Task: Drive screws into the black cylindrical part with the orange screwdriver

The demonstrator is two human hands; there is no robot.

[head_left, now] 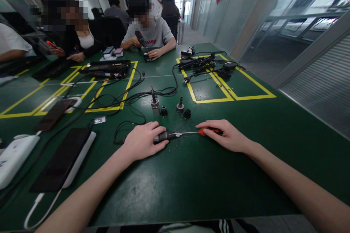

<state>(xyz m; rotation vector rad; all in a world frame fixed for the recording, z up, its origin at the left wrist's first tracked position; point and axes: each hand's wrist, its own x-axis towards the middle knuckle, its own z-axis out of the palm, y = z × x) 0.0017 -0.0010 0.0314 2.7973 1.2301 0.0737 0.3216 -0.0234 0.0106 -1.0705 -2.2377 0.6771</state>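
Observation:
My left hand [144, 139] is wrapped round a black corded handle [164, 137], perhaps a soldering iron's, lying sideways over the green table. In my right hand [225, 134] is a screwdriver [202, 131] with an orange and black grip. Its thin shaft points left and meets the narrow end of the black handle. Beyond my hands stand two metal-collared parts, a taller one [155, 102] and a shorter one [180, 105]. Beside them sit two small black caps, one on the left [163, 111] and one on the right [187, 113]. Tiny loose bits, maybe screws [176, 146], lie below the handle.
A dark phone [61, 160] overlaps a white block at left, near a white power strip [18, 160] and another phone [53, 114]. Black cords cross the table toward a cable heap [199, 62] inside yellow tape. Across the table, a person [153, 36] in grey holds a black tool.

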